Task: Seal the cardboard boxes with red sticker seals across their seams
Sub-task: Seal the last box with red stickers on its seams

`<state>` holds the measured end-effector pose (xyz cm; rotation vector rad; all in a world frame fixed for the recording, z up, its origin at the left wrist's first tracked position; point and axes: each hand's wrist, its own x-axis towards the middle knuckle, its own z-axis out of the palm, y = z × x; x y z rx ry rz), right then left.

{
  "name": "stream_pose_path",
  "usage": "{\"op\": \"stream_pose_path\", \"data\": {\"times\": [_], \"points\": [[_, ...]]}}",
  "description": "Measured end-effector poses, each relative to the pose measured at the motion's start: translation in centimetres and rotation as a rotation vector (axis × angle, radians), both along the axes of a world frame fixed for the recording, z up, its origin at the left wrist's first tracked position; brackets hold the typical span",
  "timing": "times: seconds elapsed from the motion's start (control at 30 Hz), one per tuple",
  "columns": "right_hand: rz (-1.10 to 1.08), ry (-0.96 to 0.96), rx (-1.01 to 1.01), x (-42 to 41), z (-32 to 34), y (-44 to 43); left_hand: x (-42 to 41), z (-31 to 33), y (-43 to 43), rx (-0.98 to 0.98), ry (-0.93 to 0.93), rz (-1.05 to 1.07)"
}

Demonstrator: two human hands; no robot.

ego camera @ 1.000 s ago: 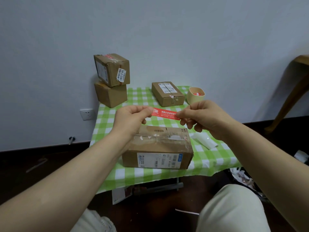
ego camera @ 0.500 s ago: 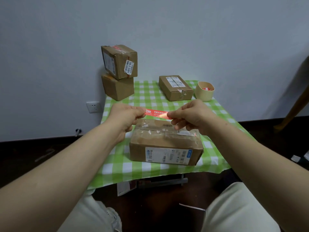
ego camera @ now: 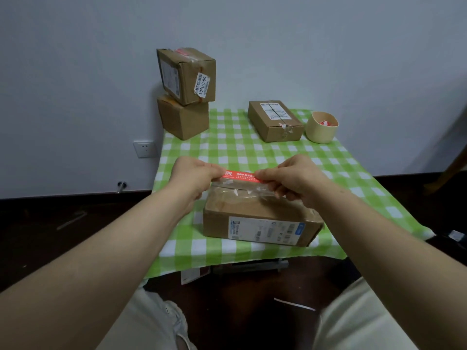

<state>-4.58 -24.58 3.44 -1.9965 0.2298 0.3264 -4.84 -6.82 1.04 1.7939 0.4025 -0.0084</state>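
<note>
Sticker seal (ego camera: pixel 238 174) is stretching left-to-right between my left hand (ego camera: pixel 194 173) and right hand (ego camera: pixel 295 178), each pinching an end, running parallel to the long axis of the nearest box (ego camera: pixel 252 210), by its far top edge.

Held: red sticker seal (ego camera: pixel 240 175) with white print, pinched at one end by left hand (ego camera: pixel 194 174) and at the other by right hand (ego camera: pixel 294 176), stretched level over the far top edge of near cardboard box (ego camera: pixel 255 213); touching or just above, cannot tell.
Near cardboard box: clear tape across top, white label on near side, lying on green checked cloth (ego camera: pixel 227 147).
Far left: tilted upper box (ego camera: pixel 187 74) stacked on lower box (ego camera: pixel 183 120).
Far centre: flat box (ego camera: pixel 275 121), just beside beige cup (ego camera: pixel 321 128) holding red-and-white pieces.
On wall, left: white socket (ego camera: pixel 144 149).
</note>
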Motion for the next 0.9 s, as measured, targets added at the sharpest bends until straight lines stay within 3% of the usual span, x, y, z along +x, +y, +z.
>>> {"op": "stream_pose_path", "data": {"times": [0.23,0.9], "points": [[0.055,-0.061,-0.263,0.9,-1.5,0.4,0.0,-0.4,0.0,0.133,-0.014,-0.045],[0.122,-0.118,-0.465,0.7,-2.1,1.1,-0.2,-1.4,0.0,0.537,-0.108,-0.071]]}}
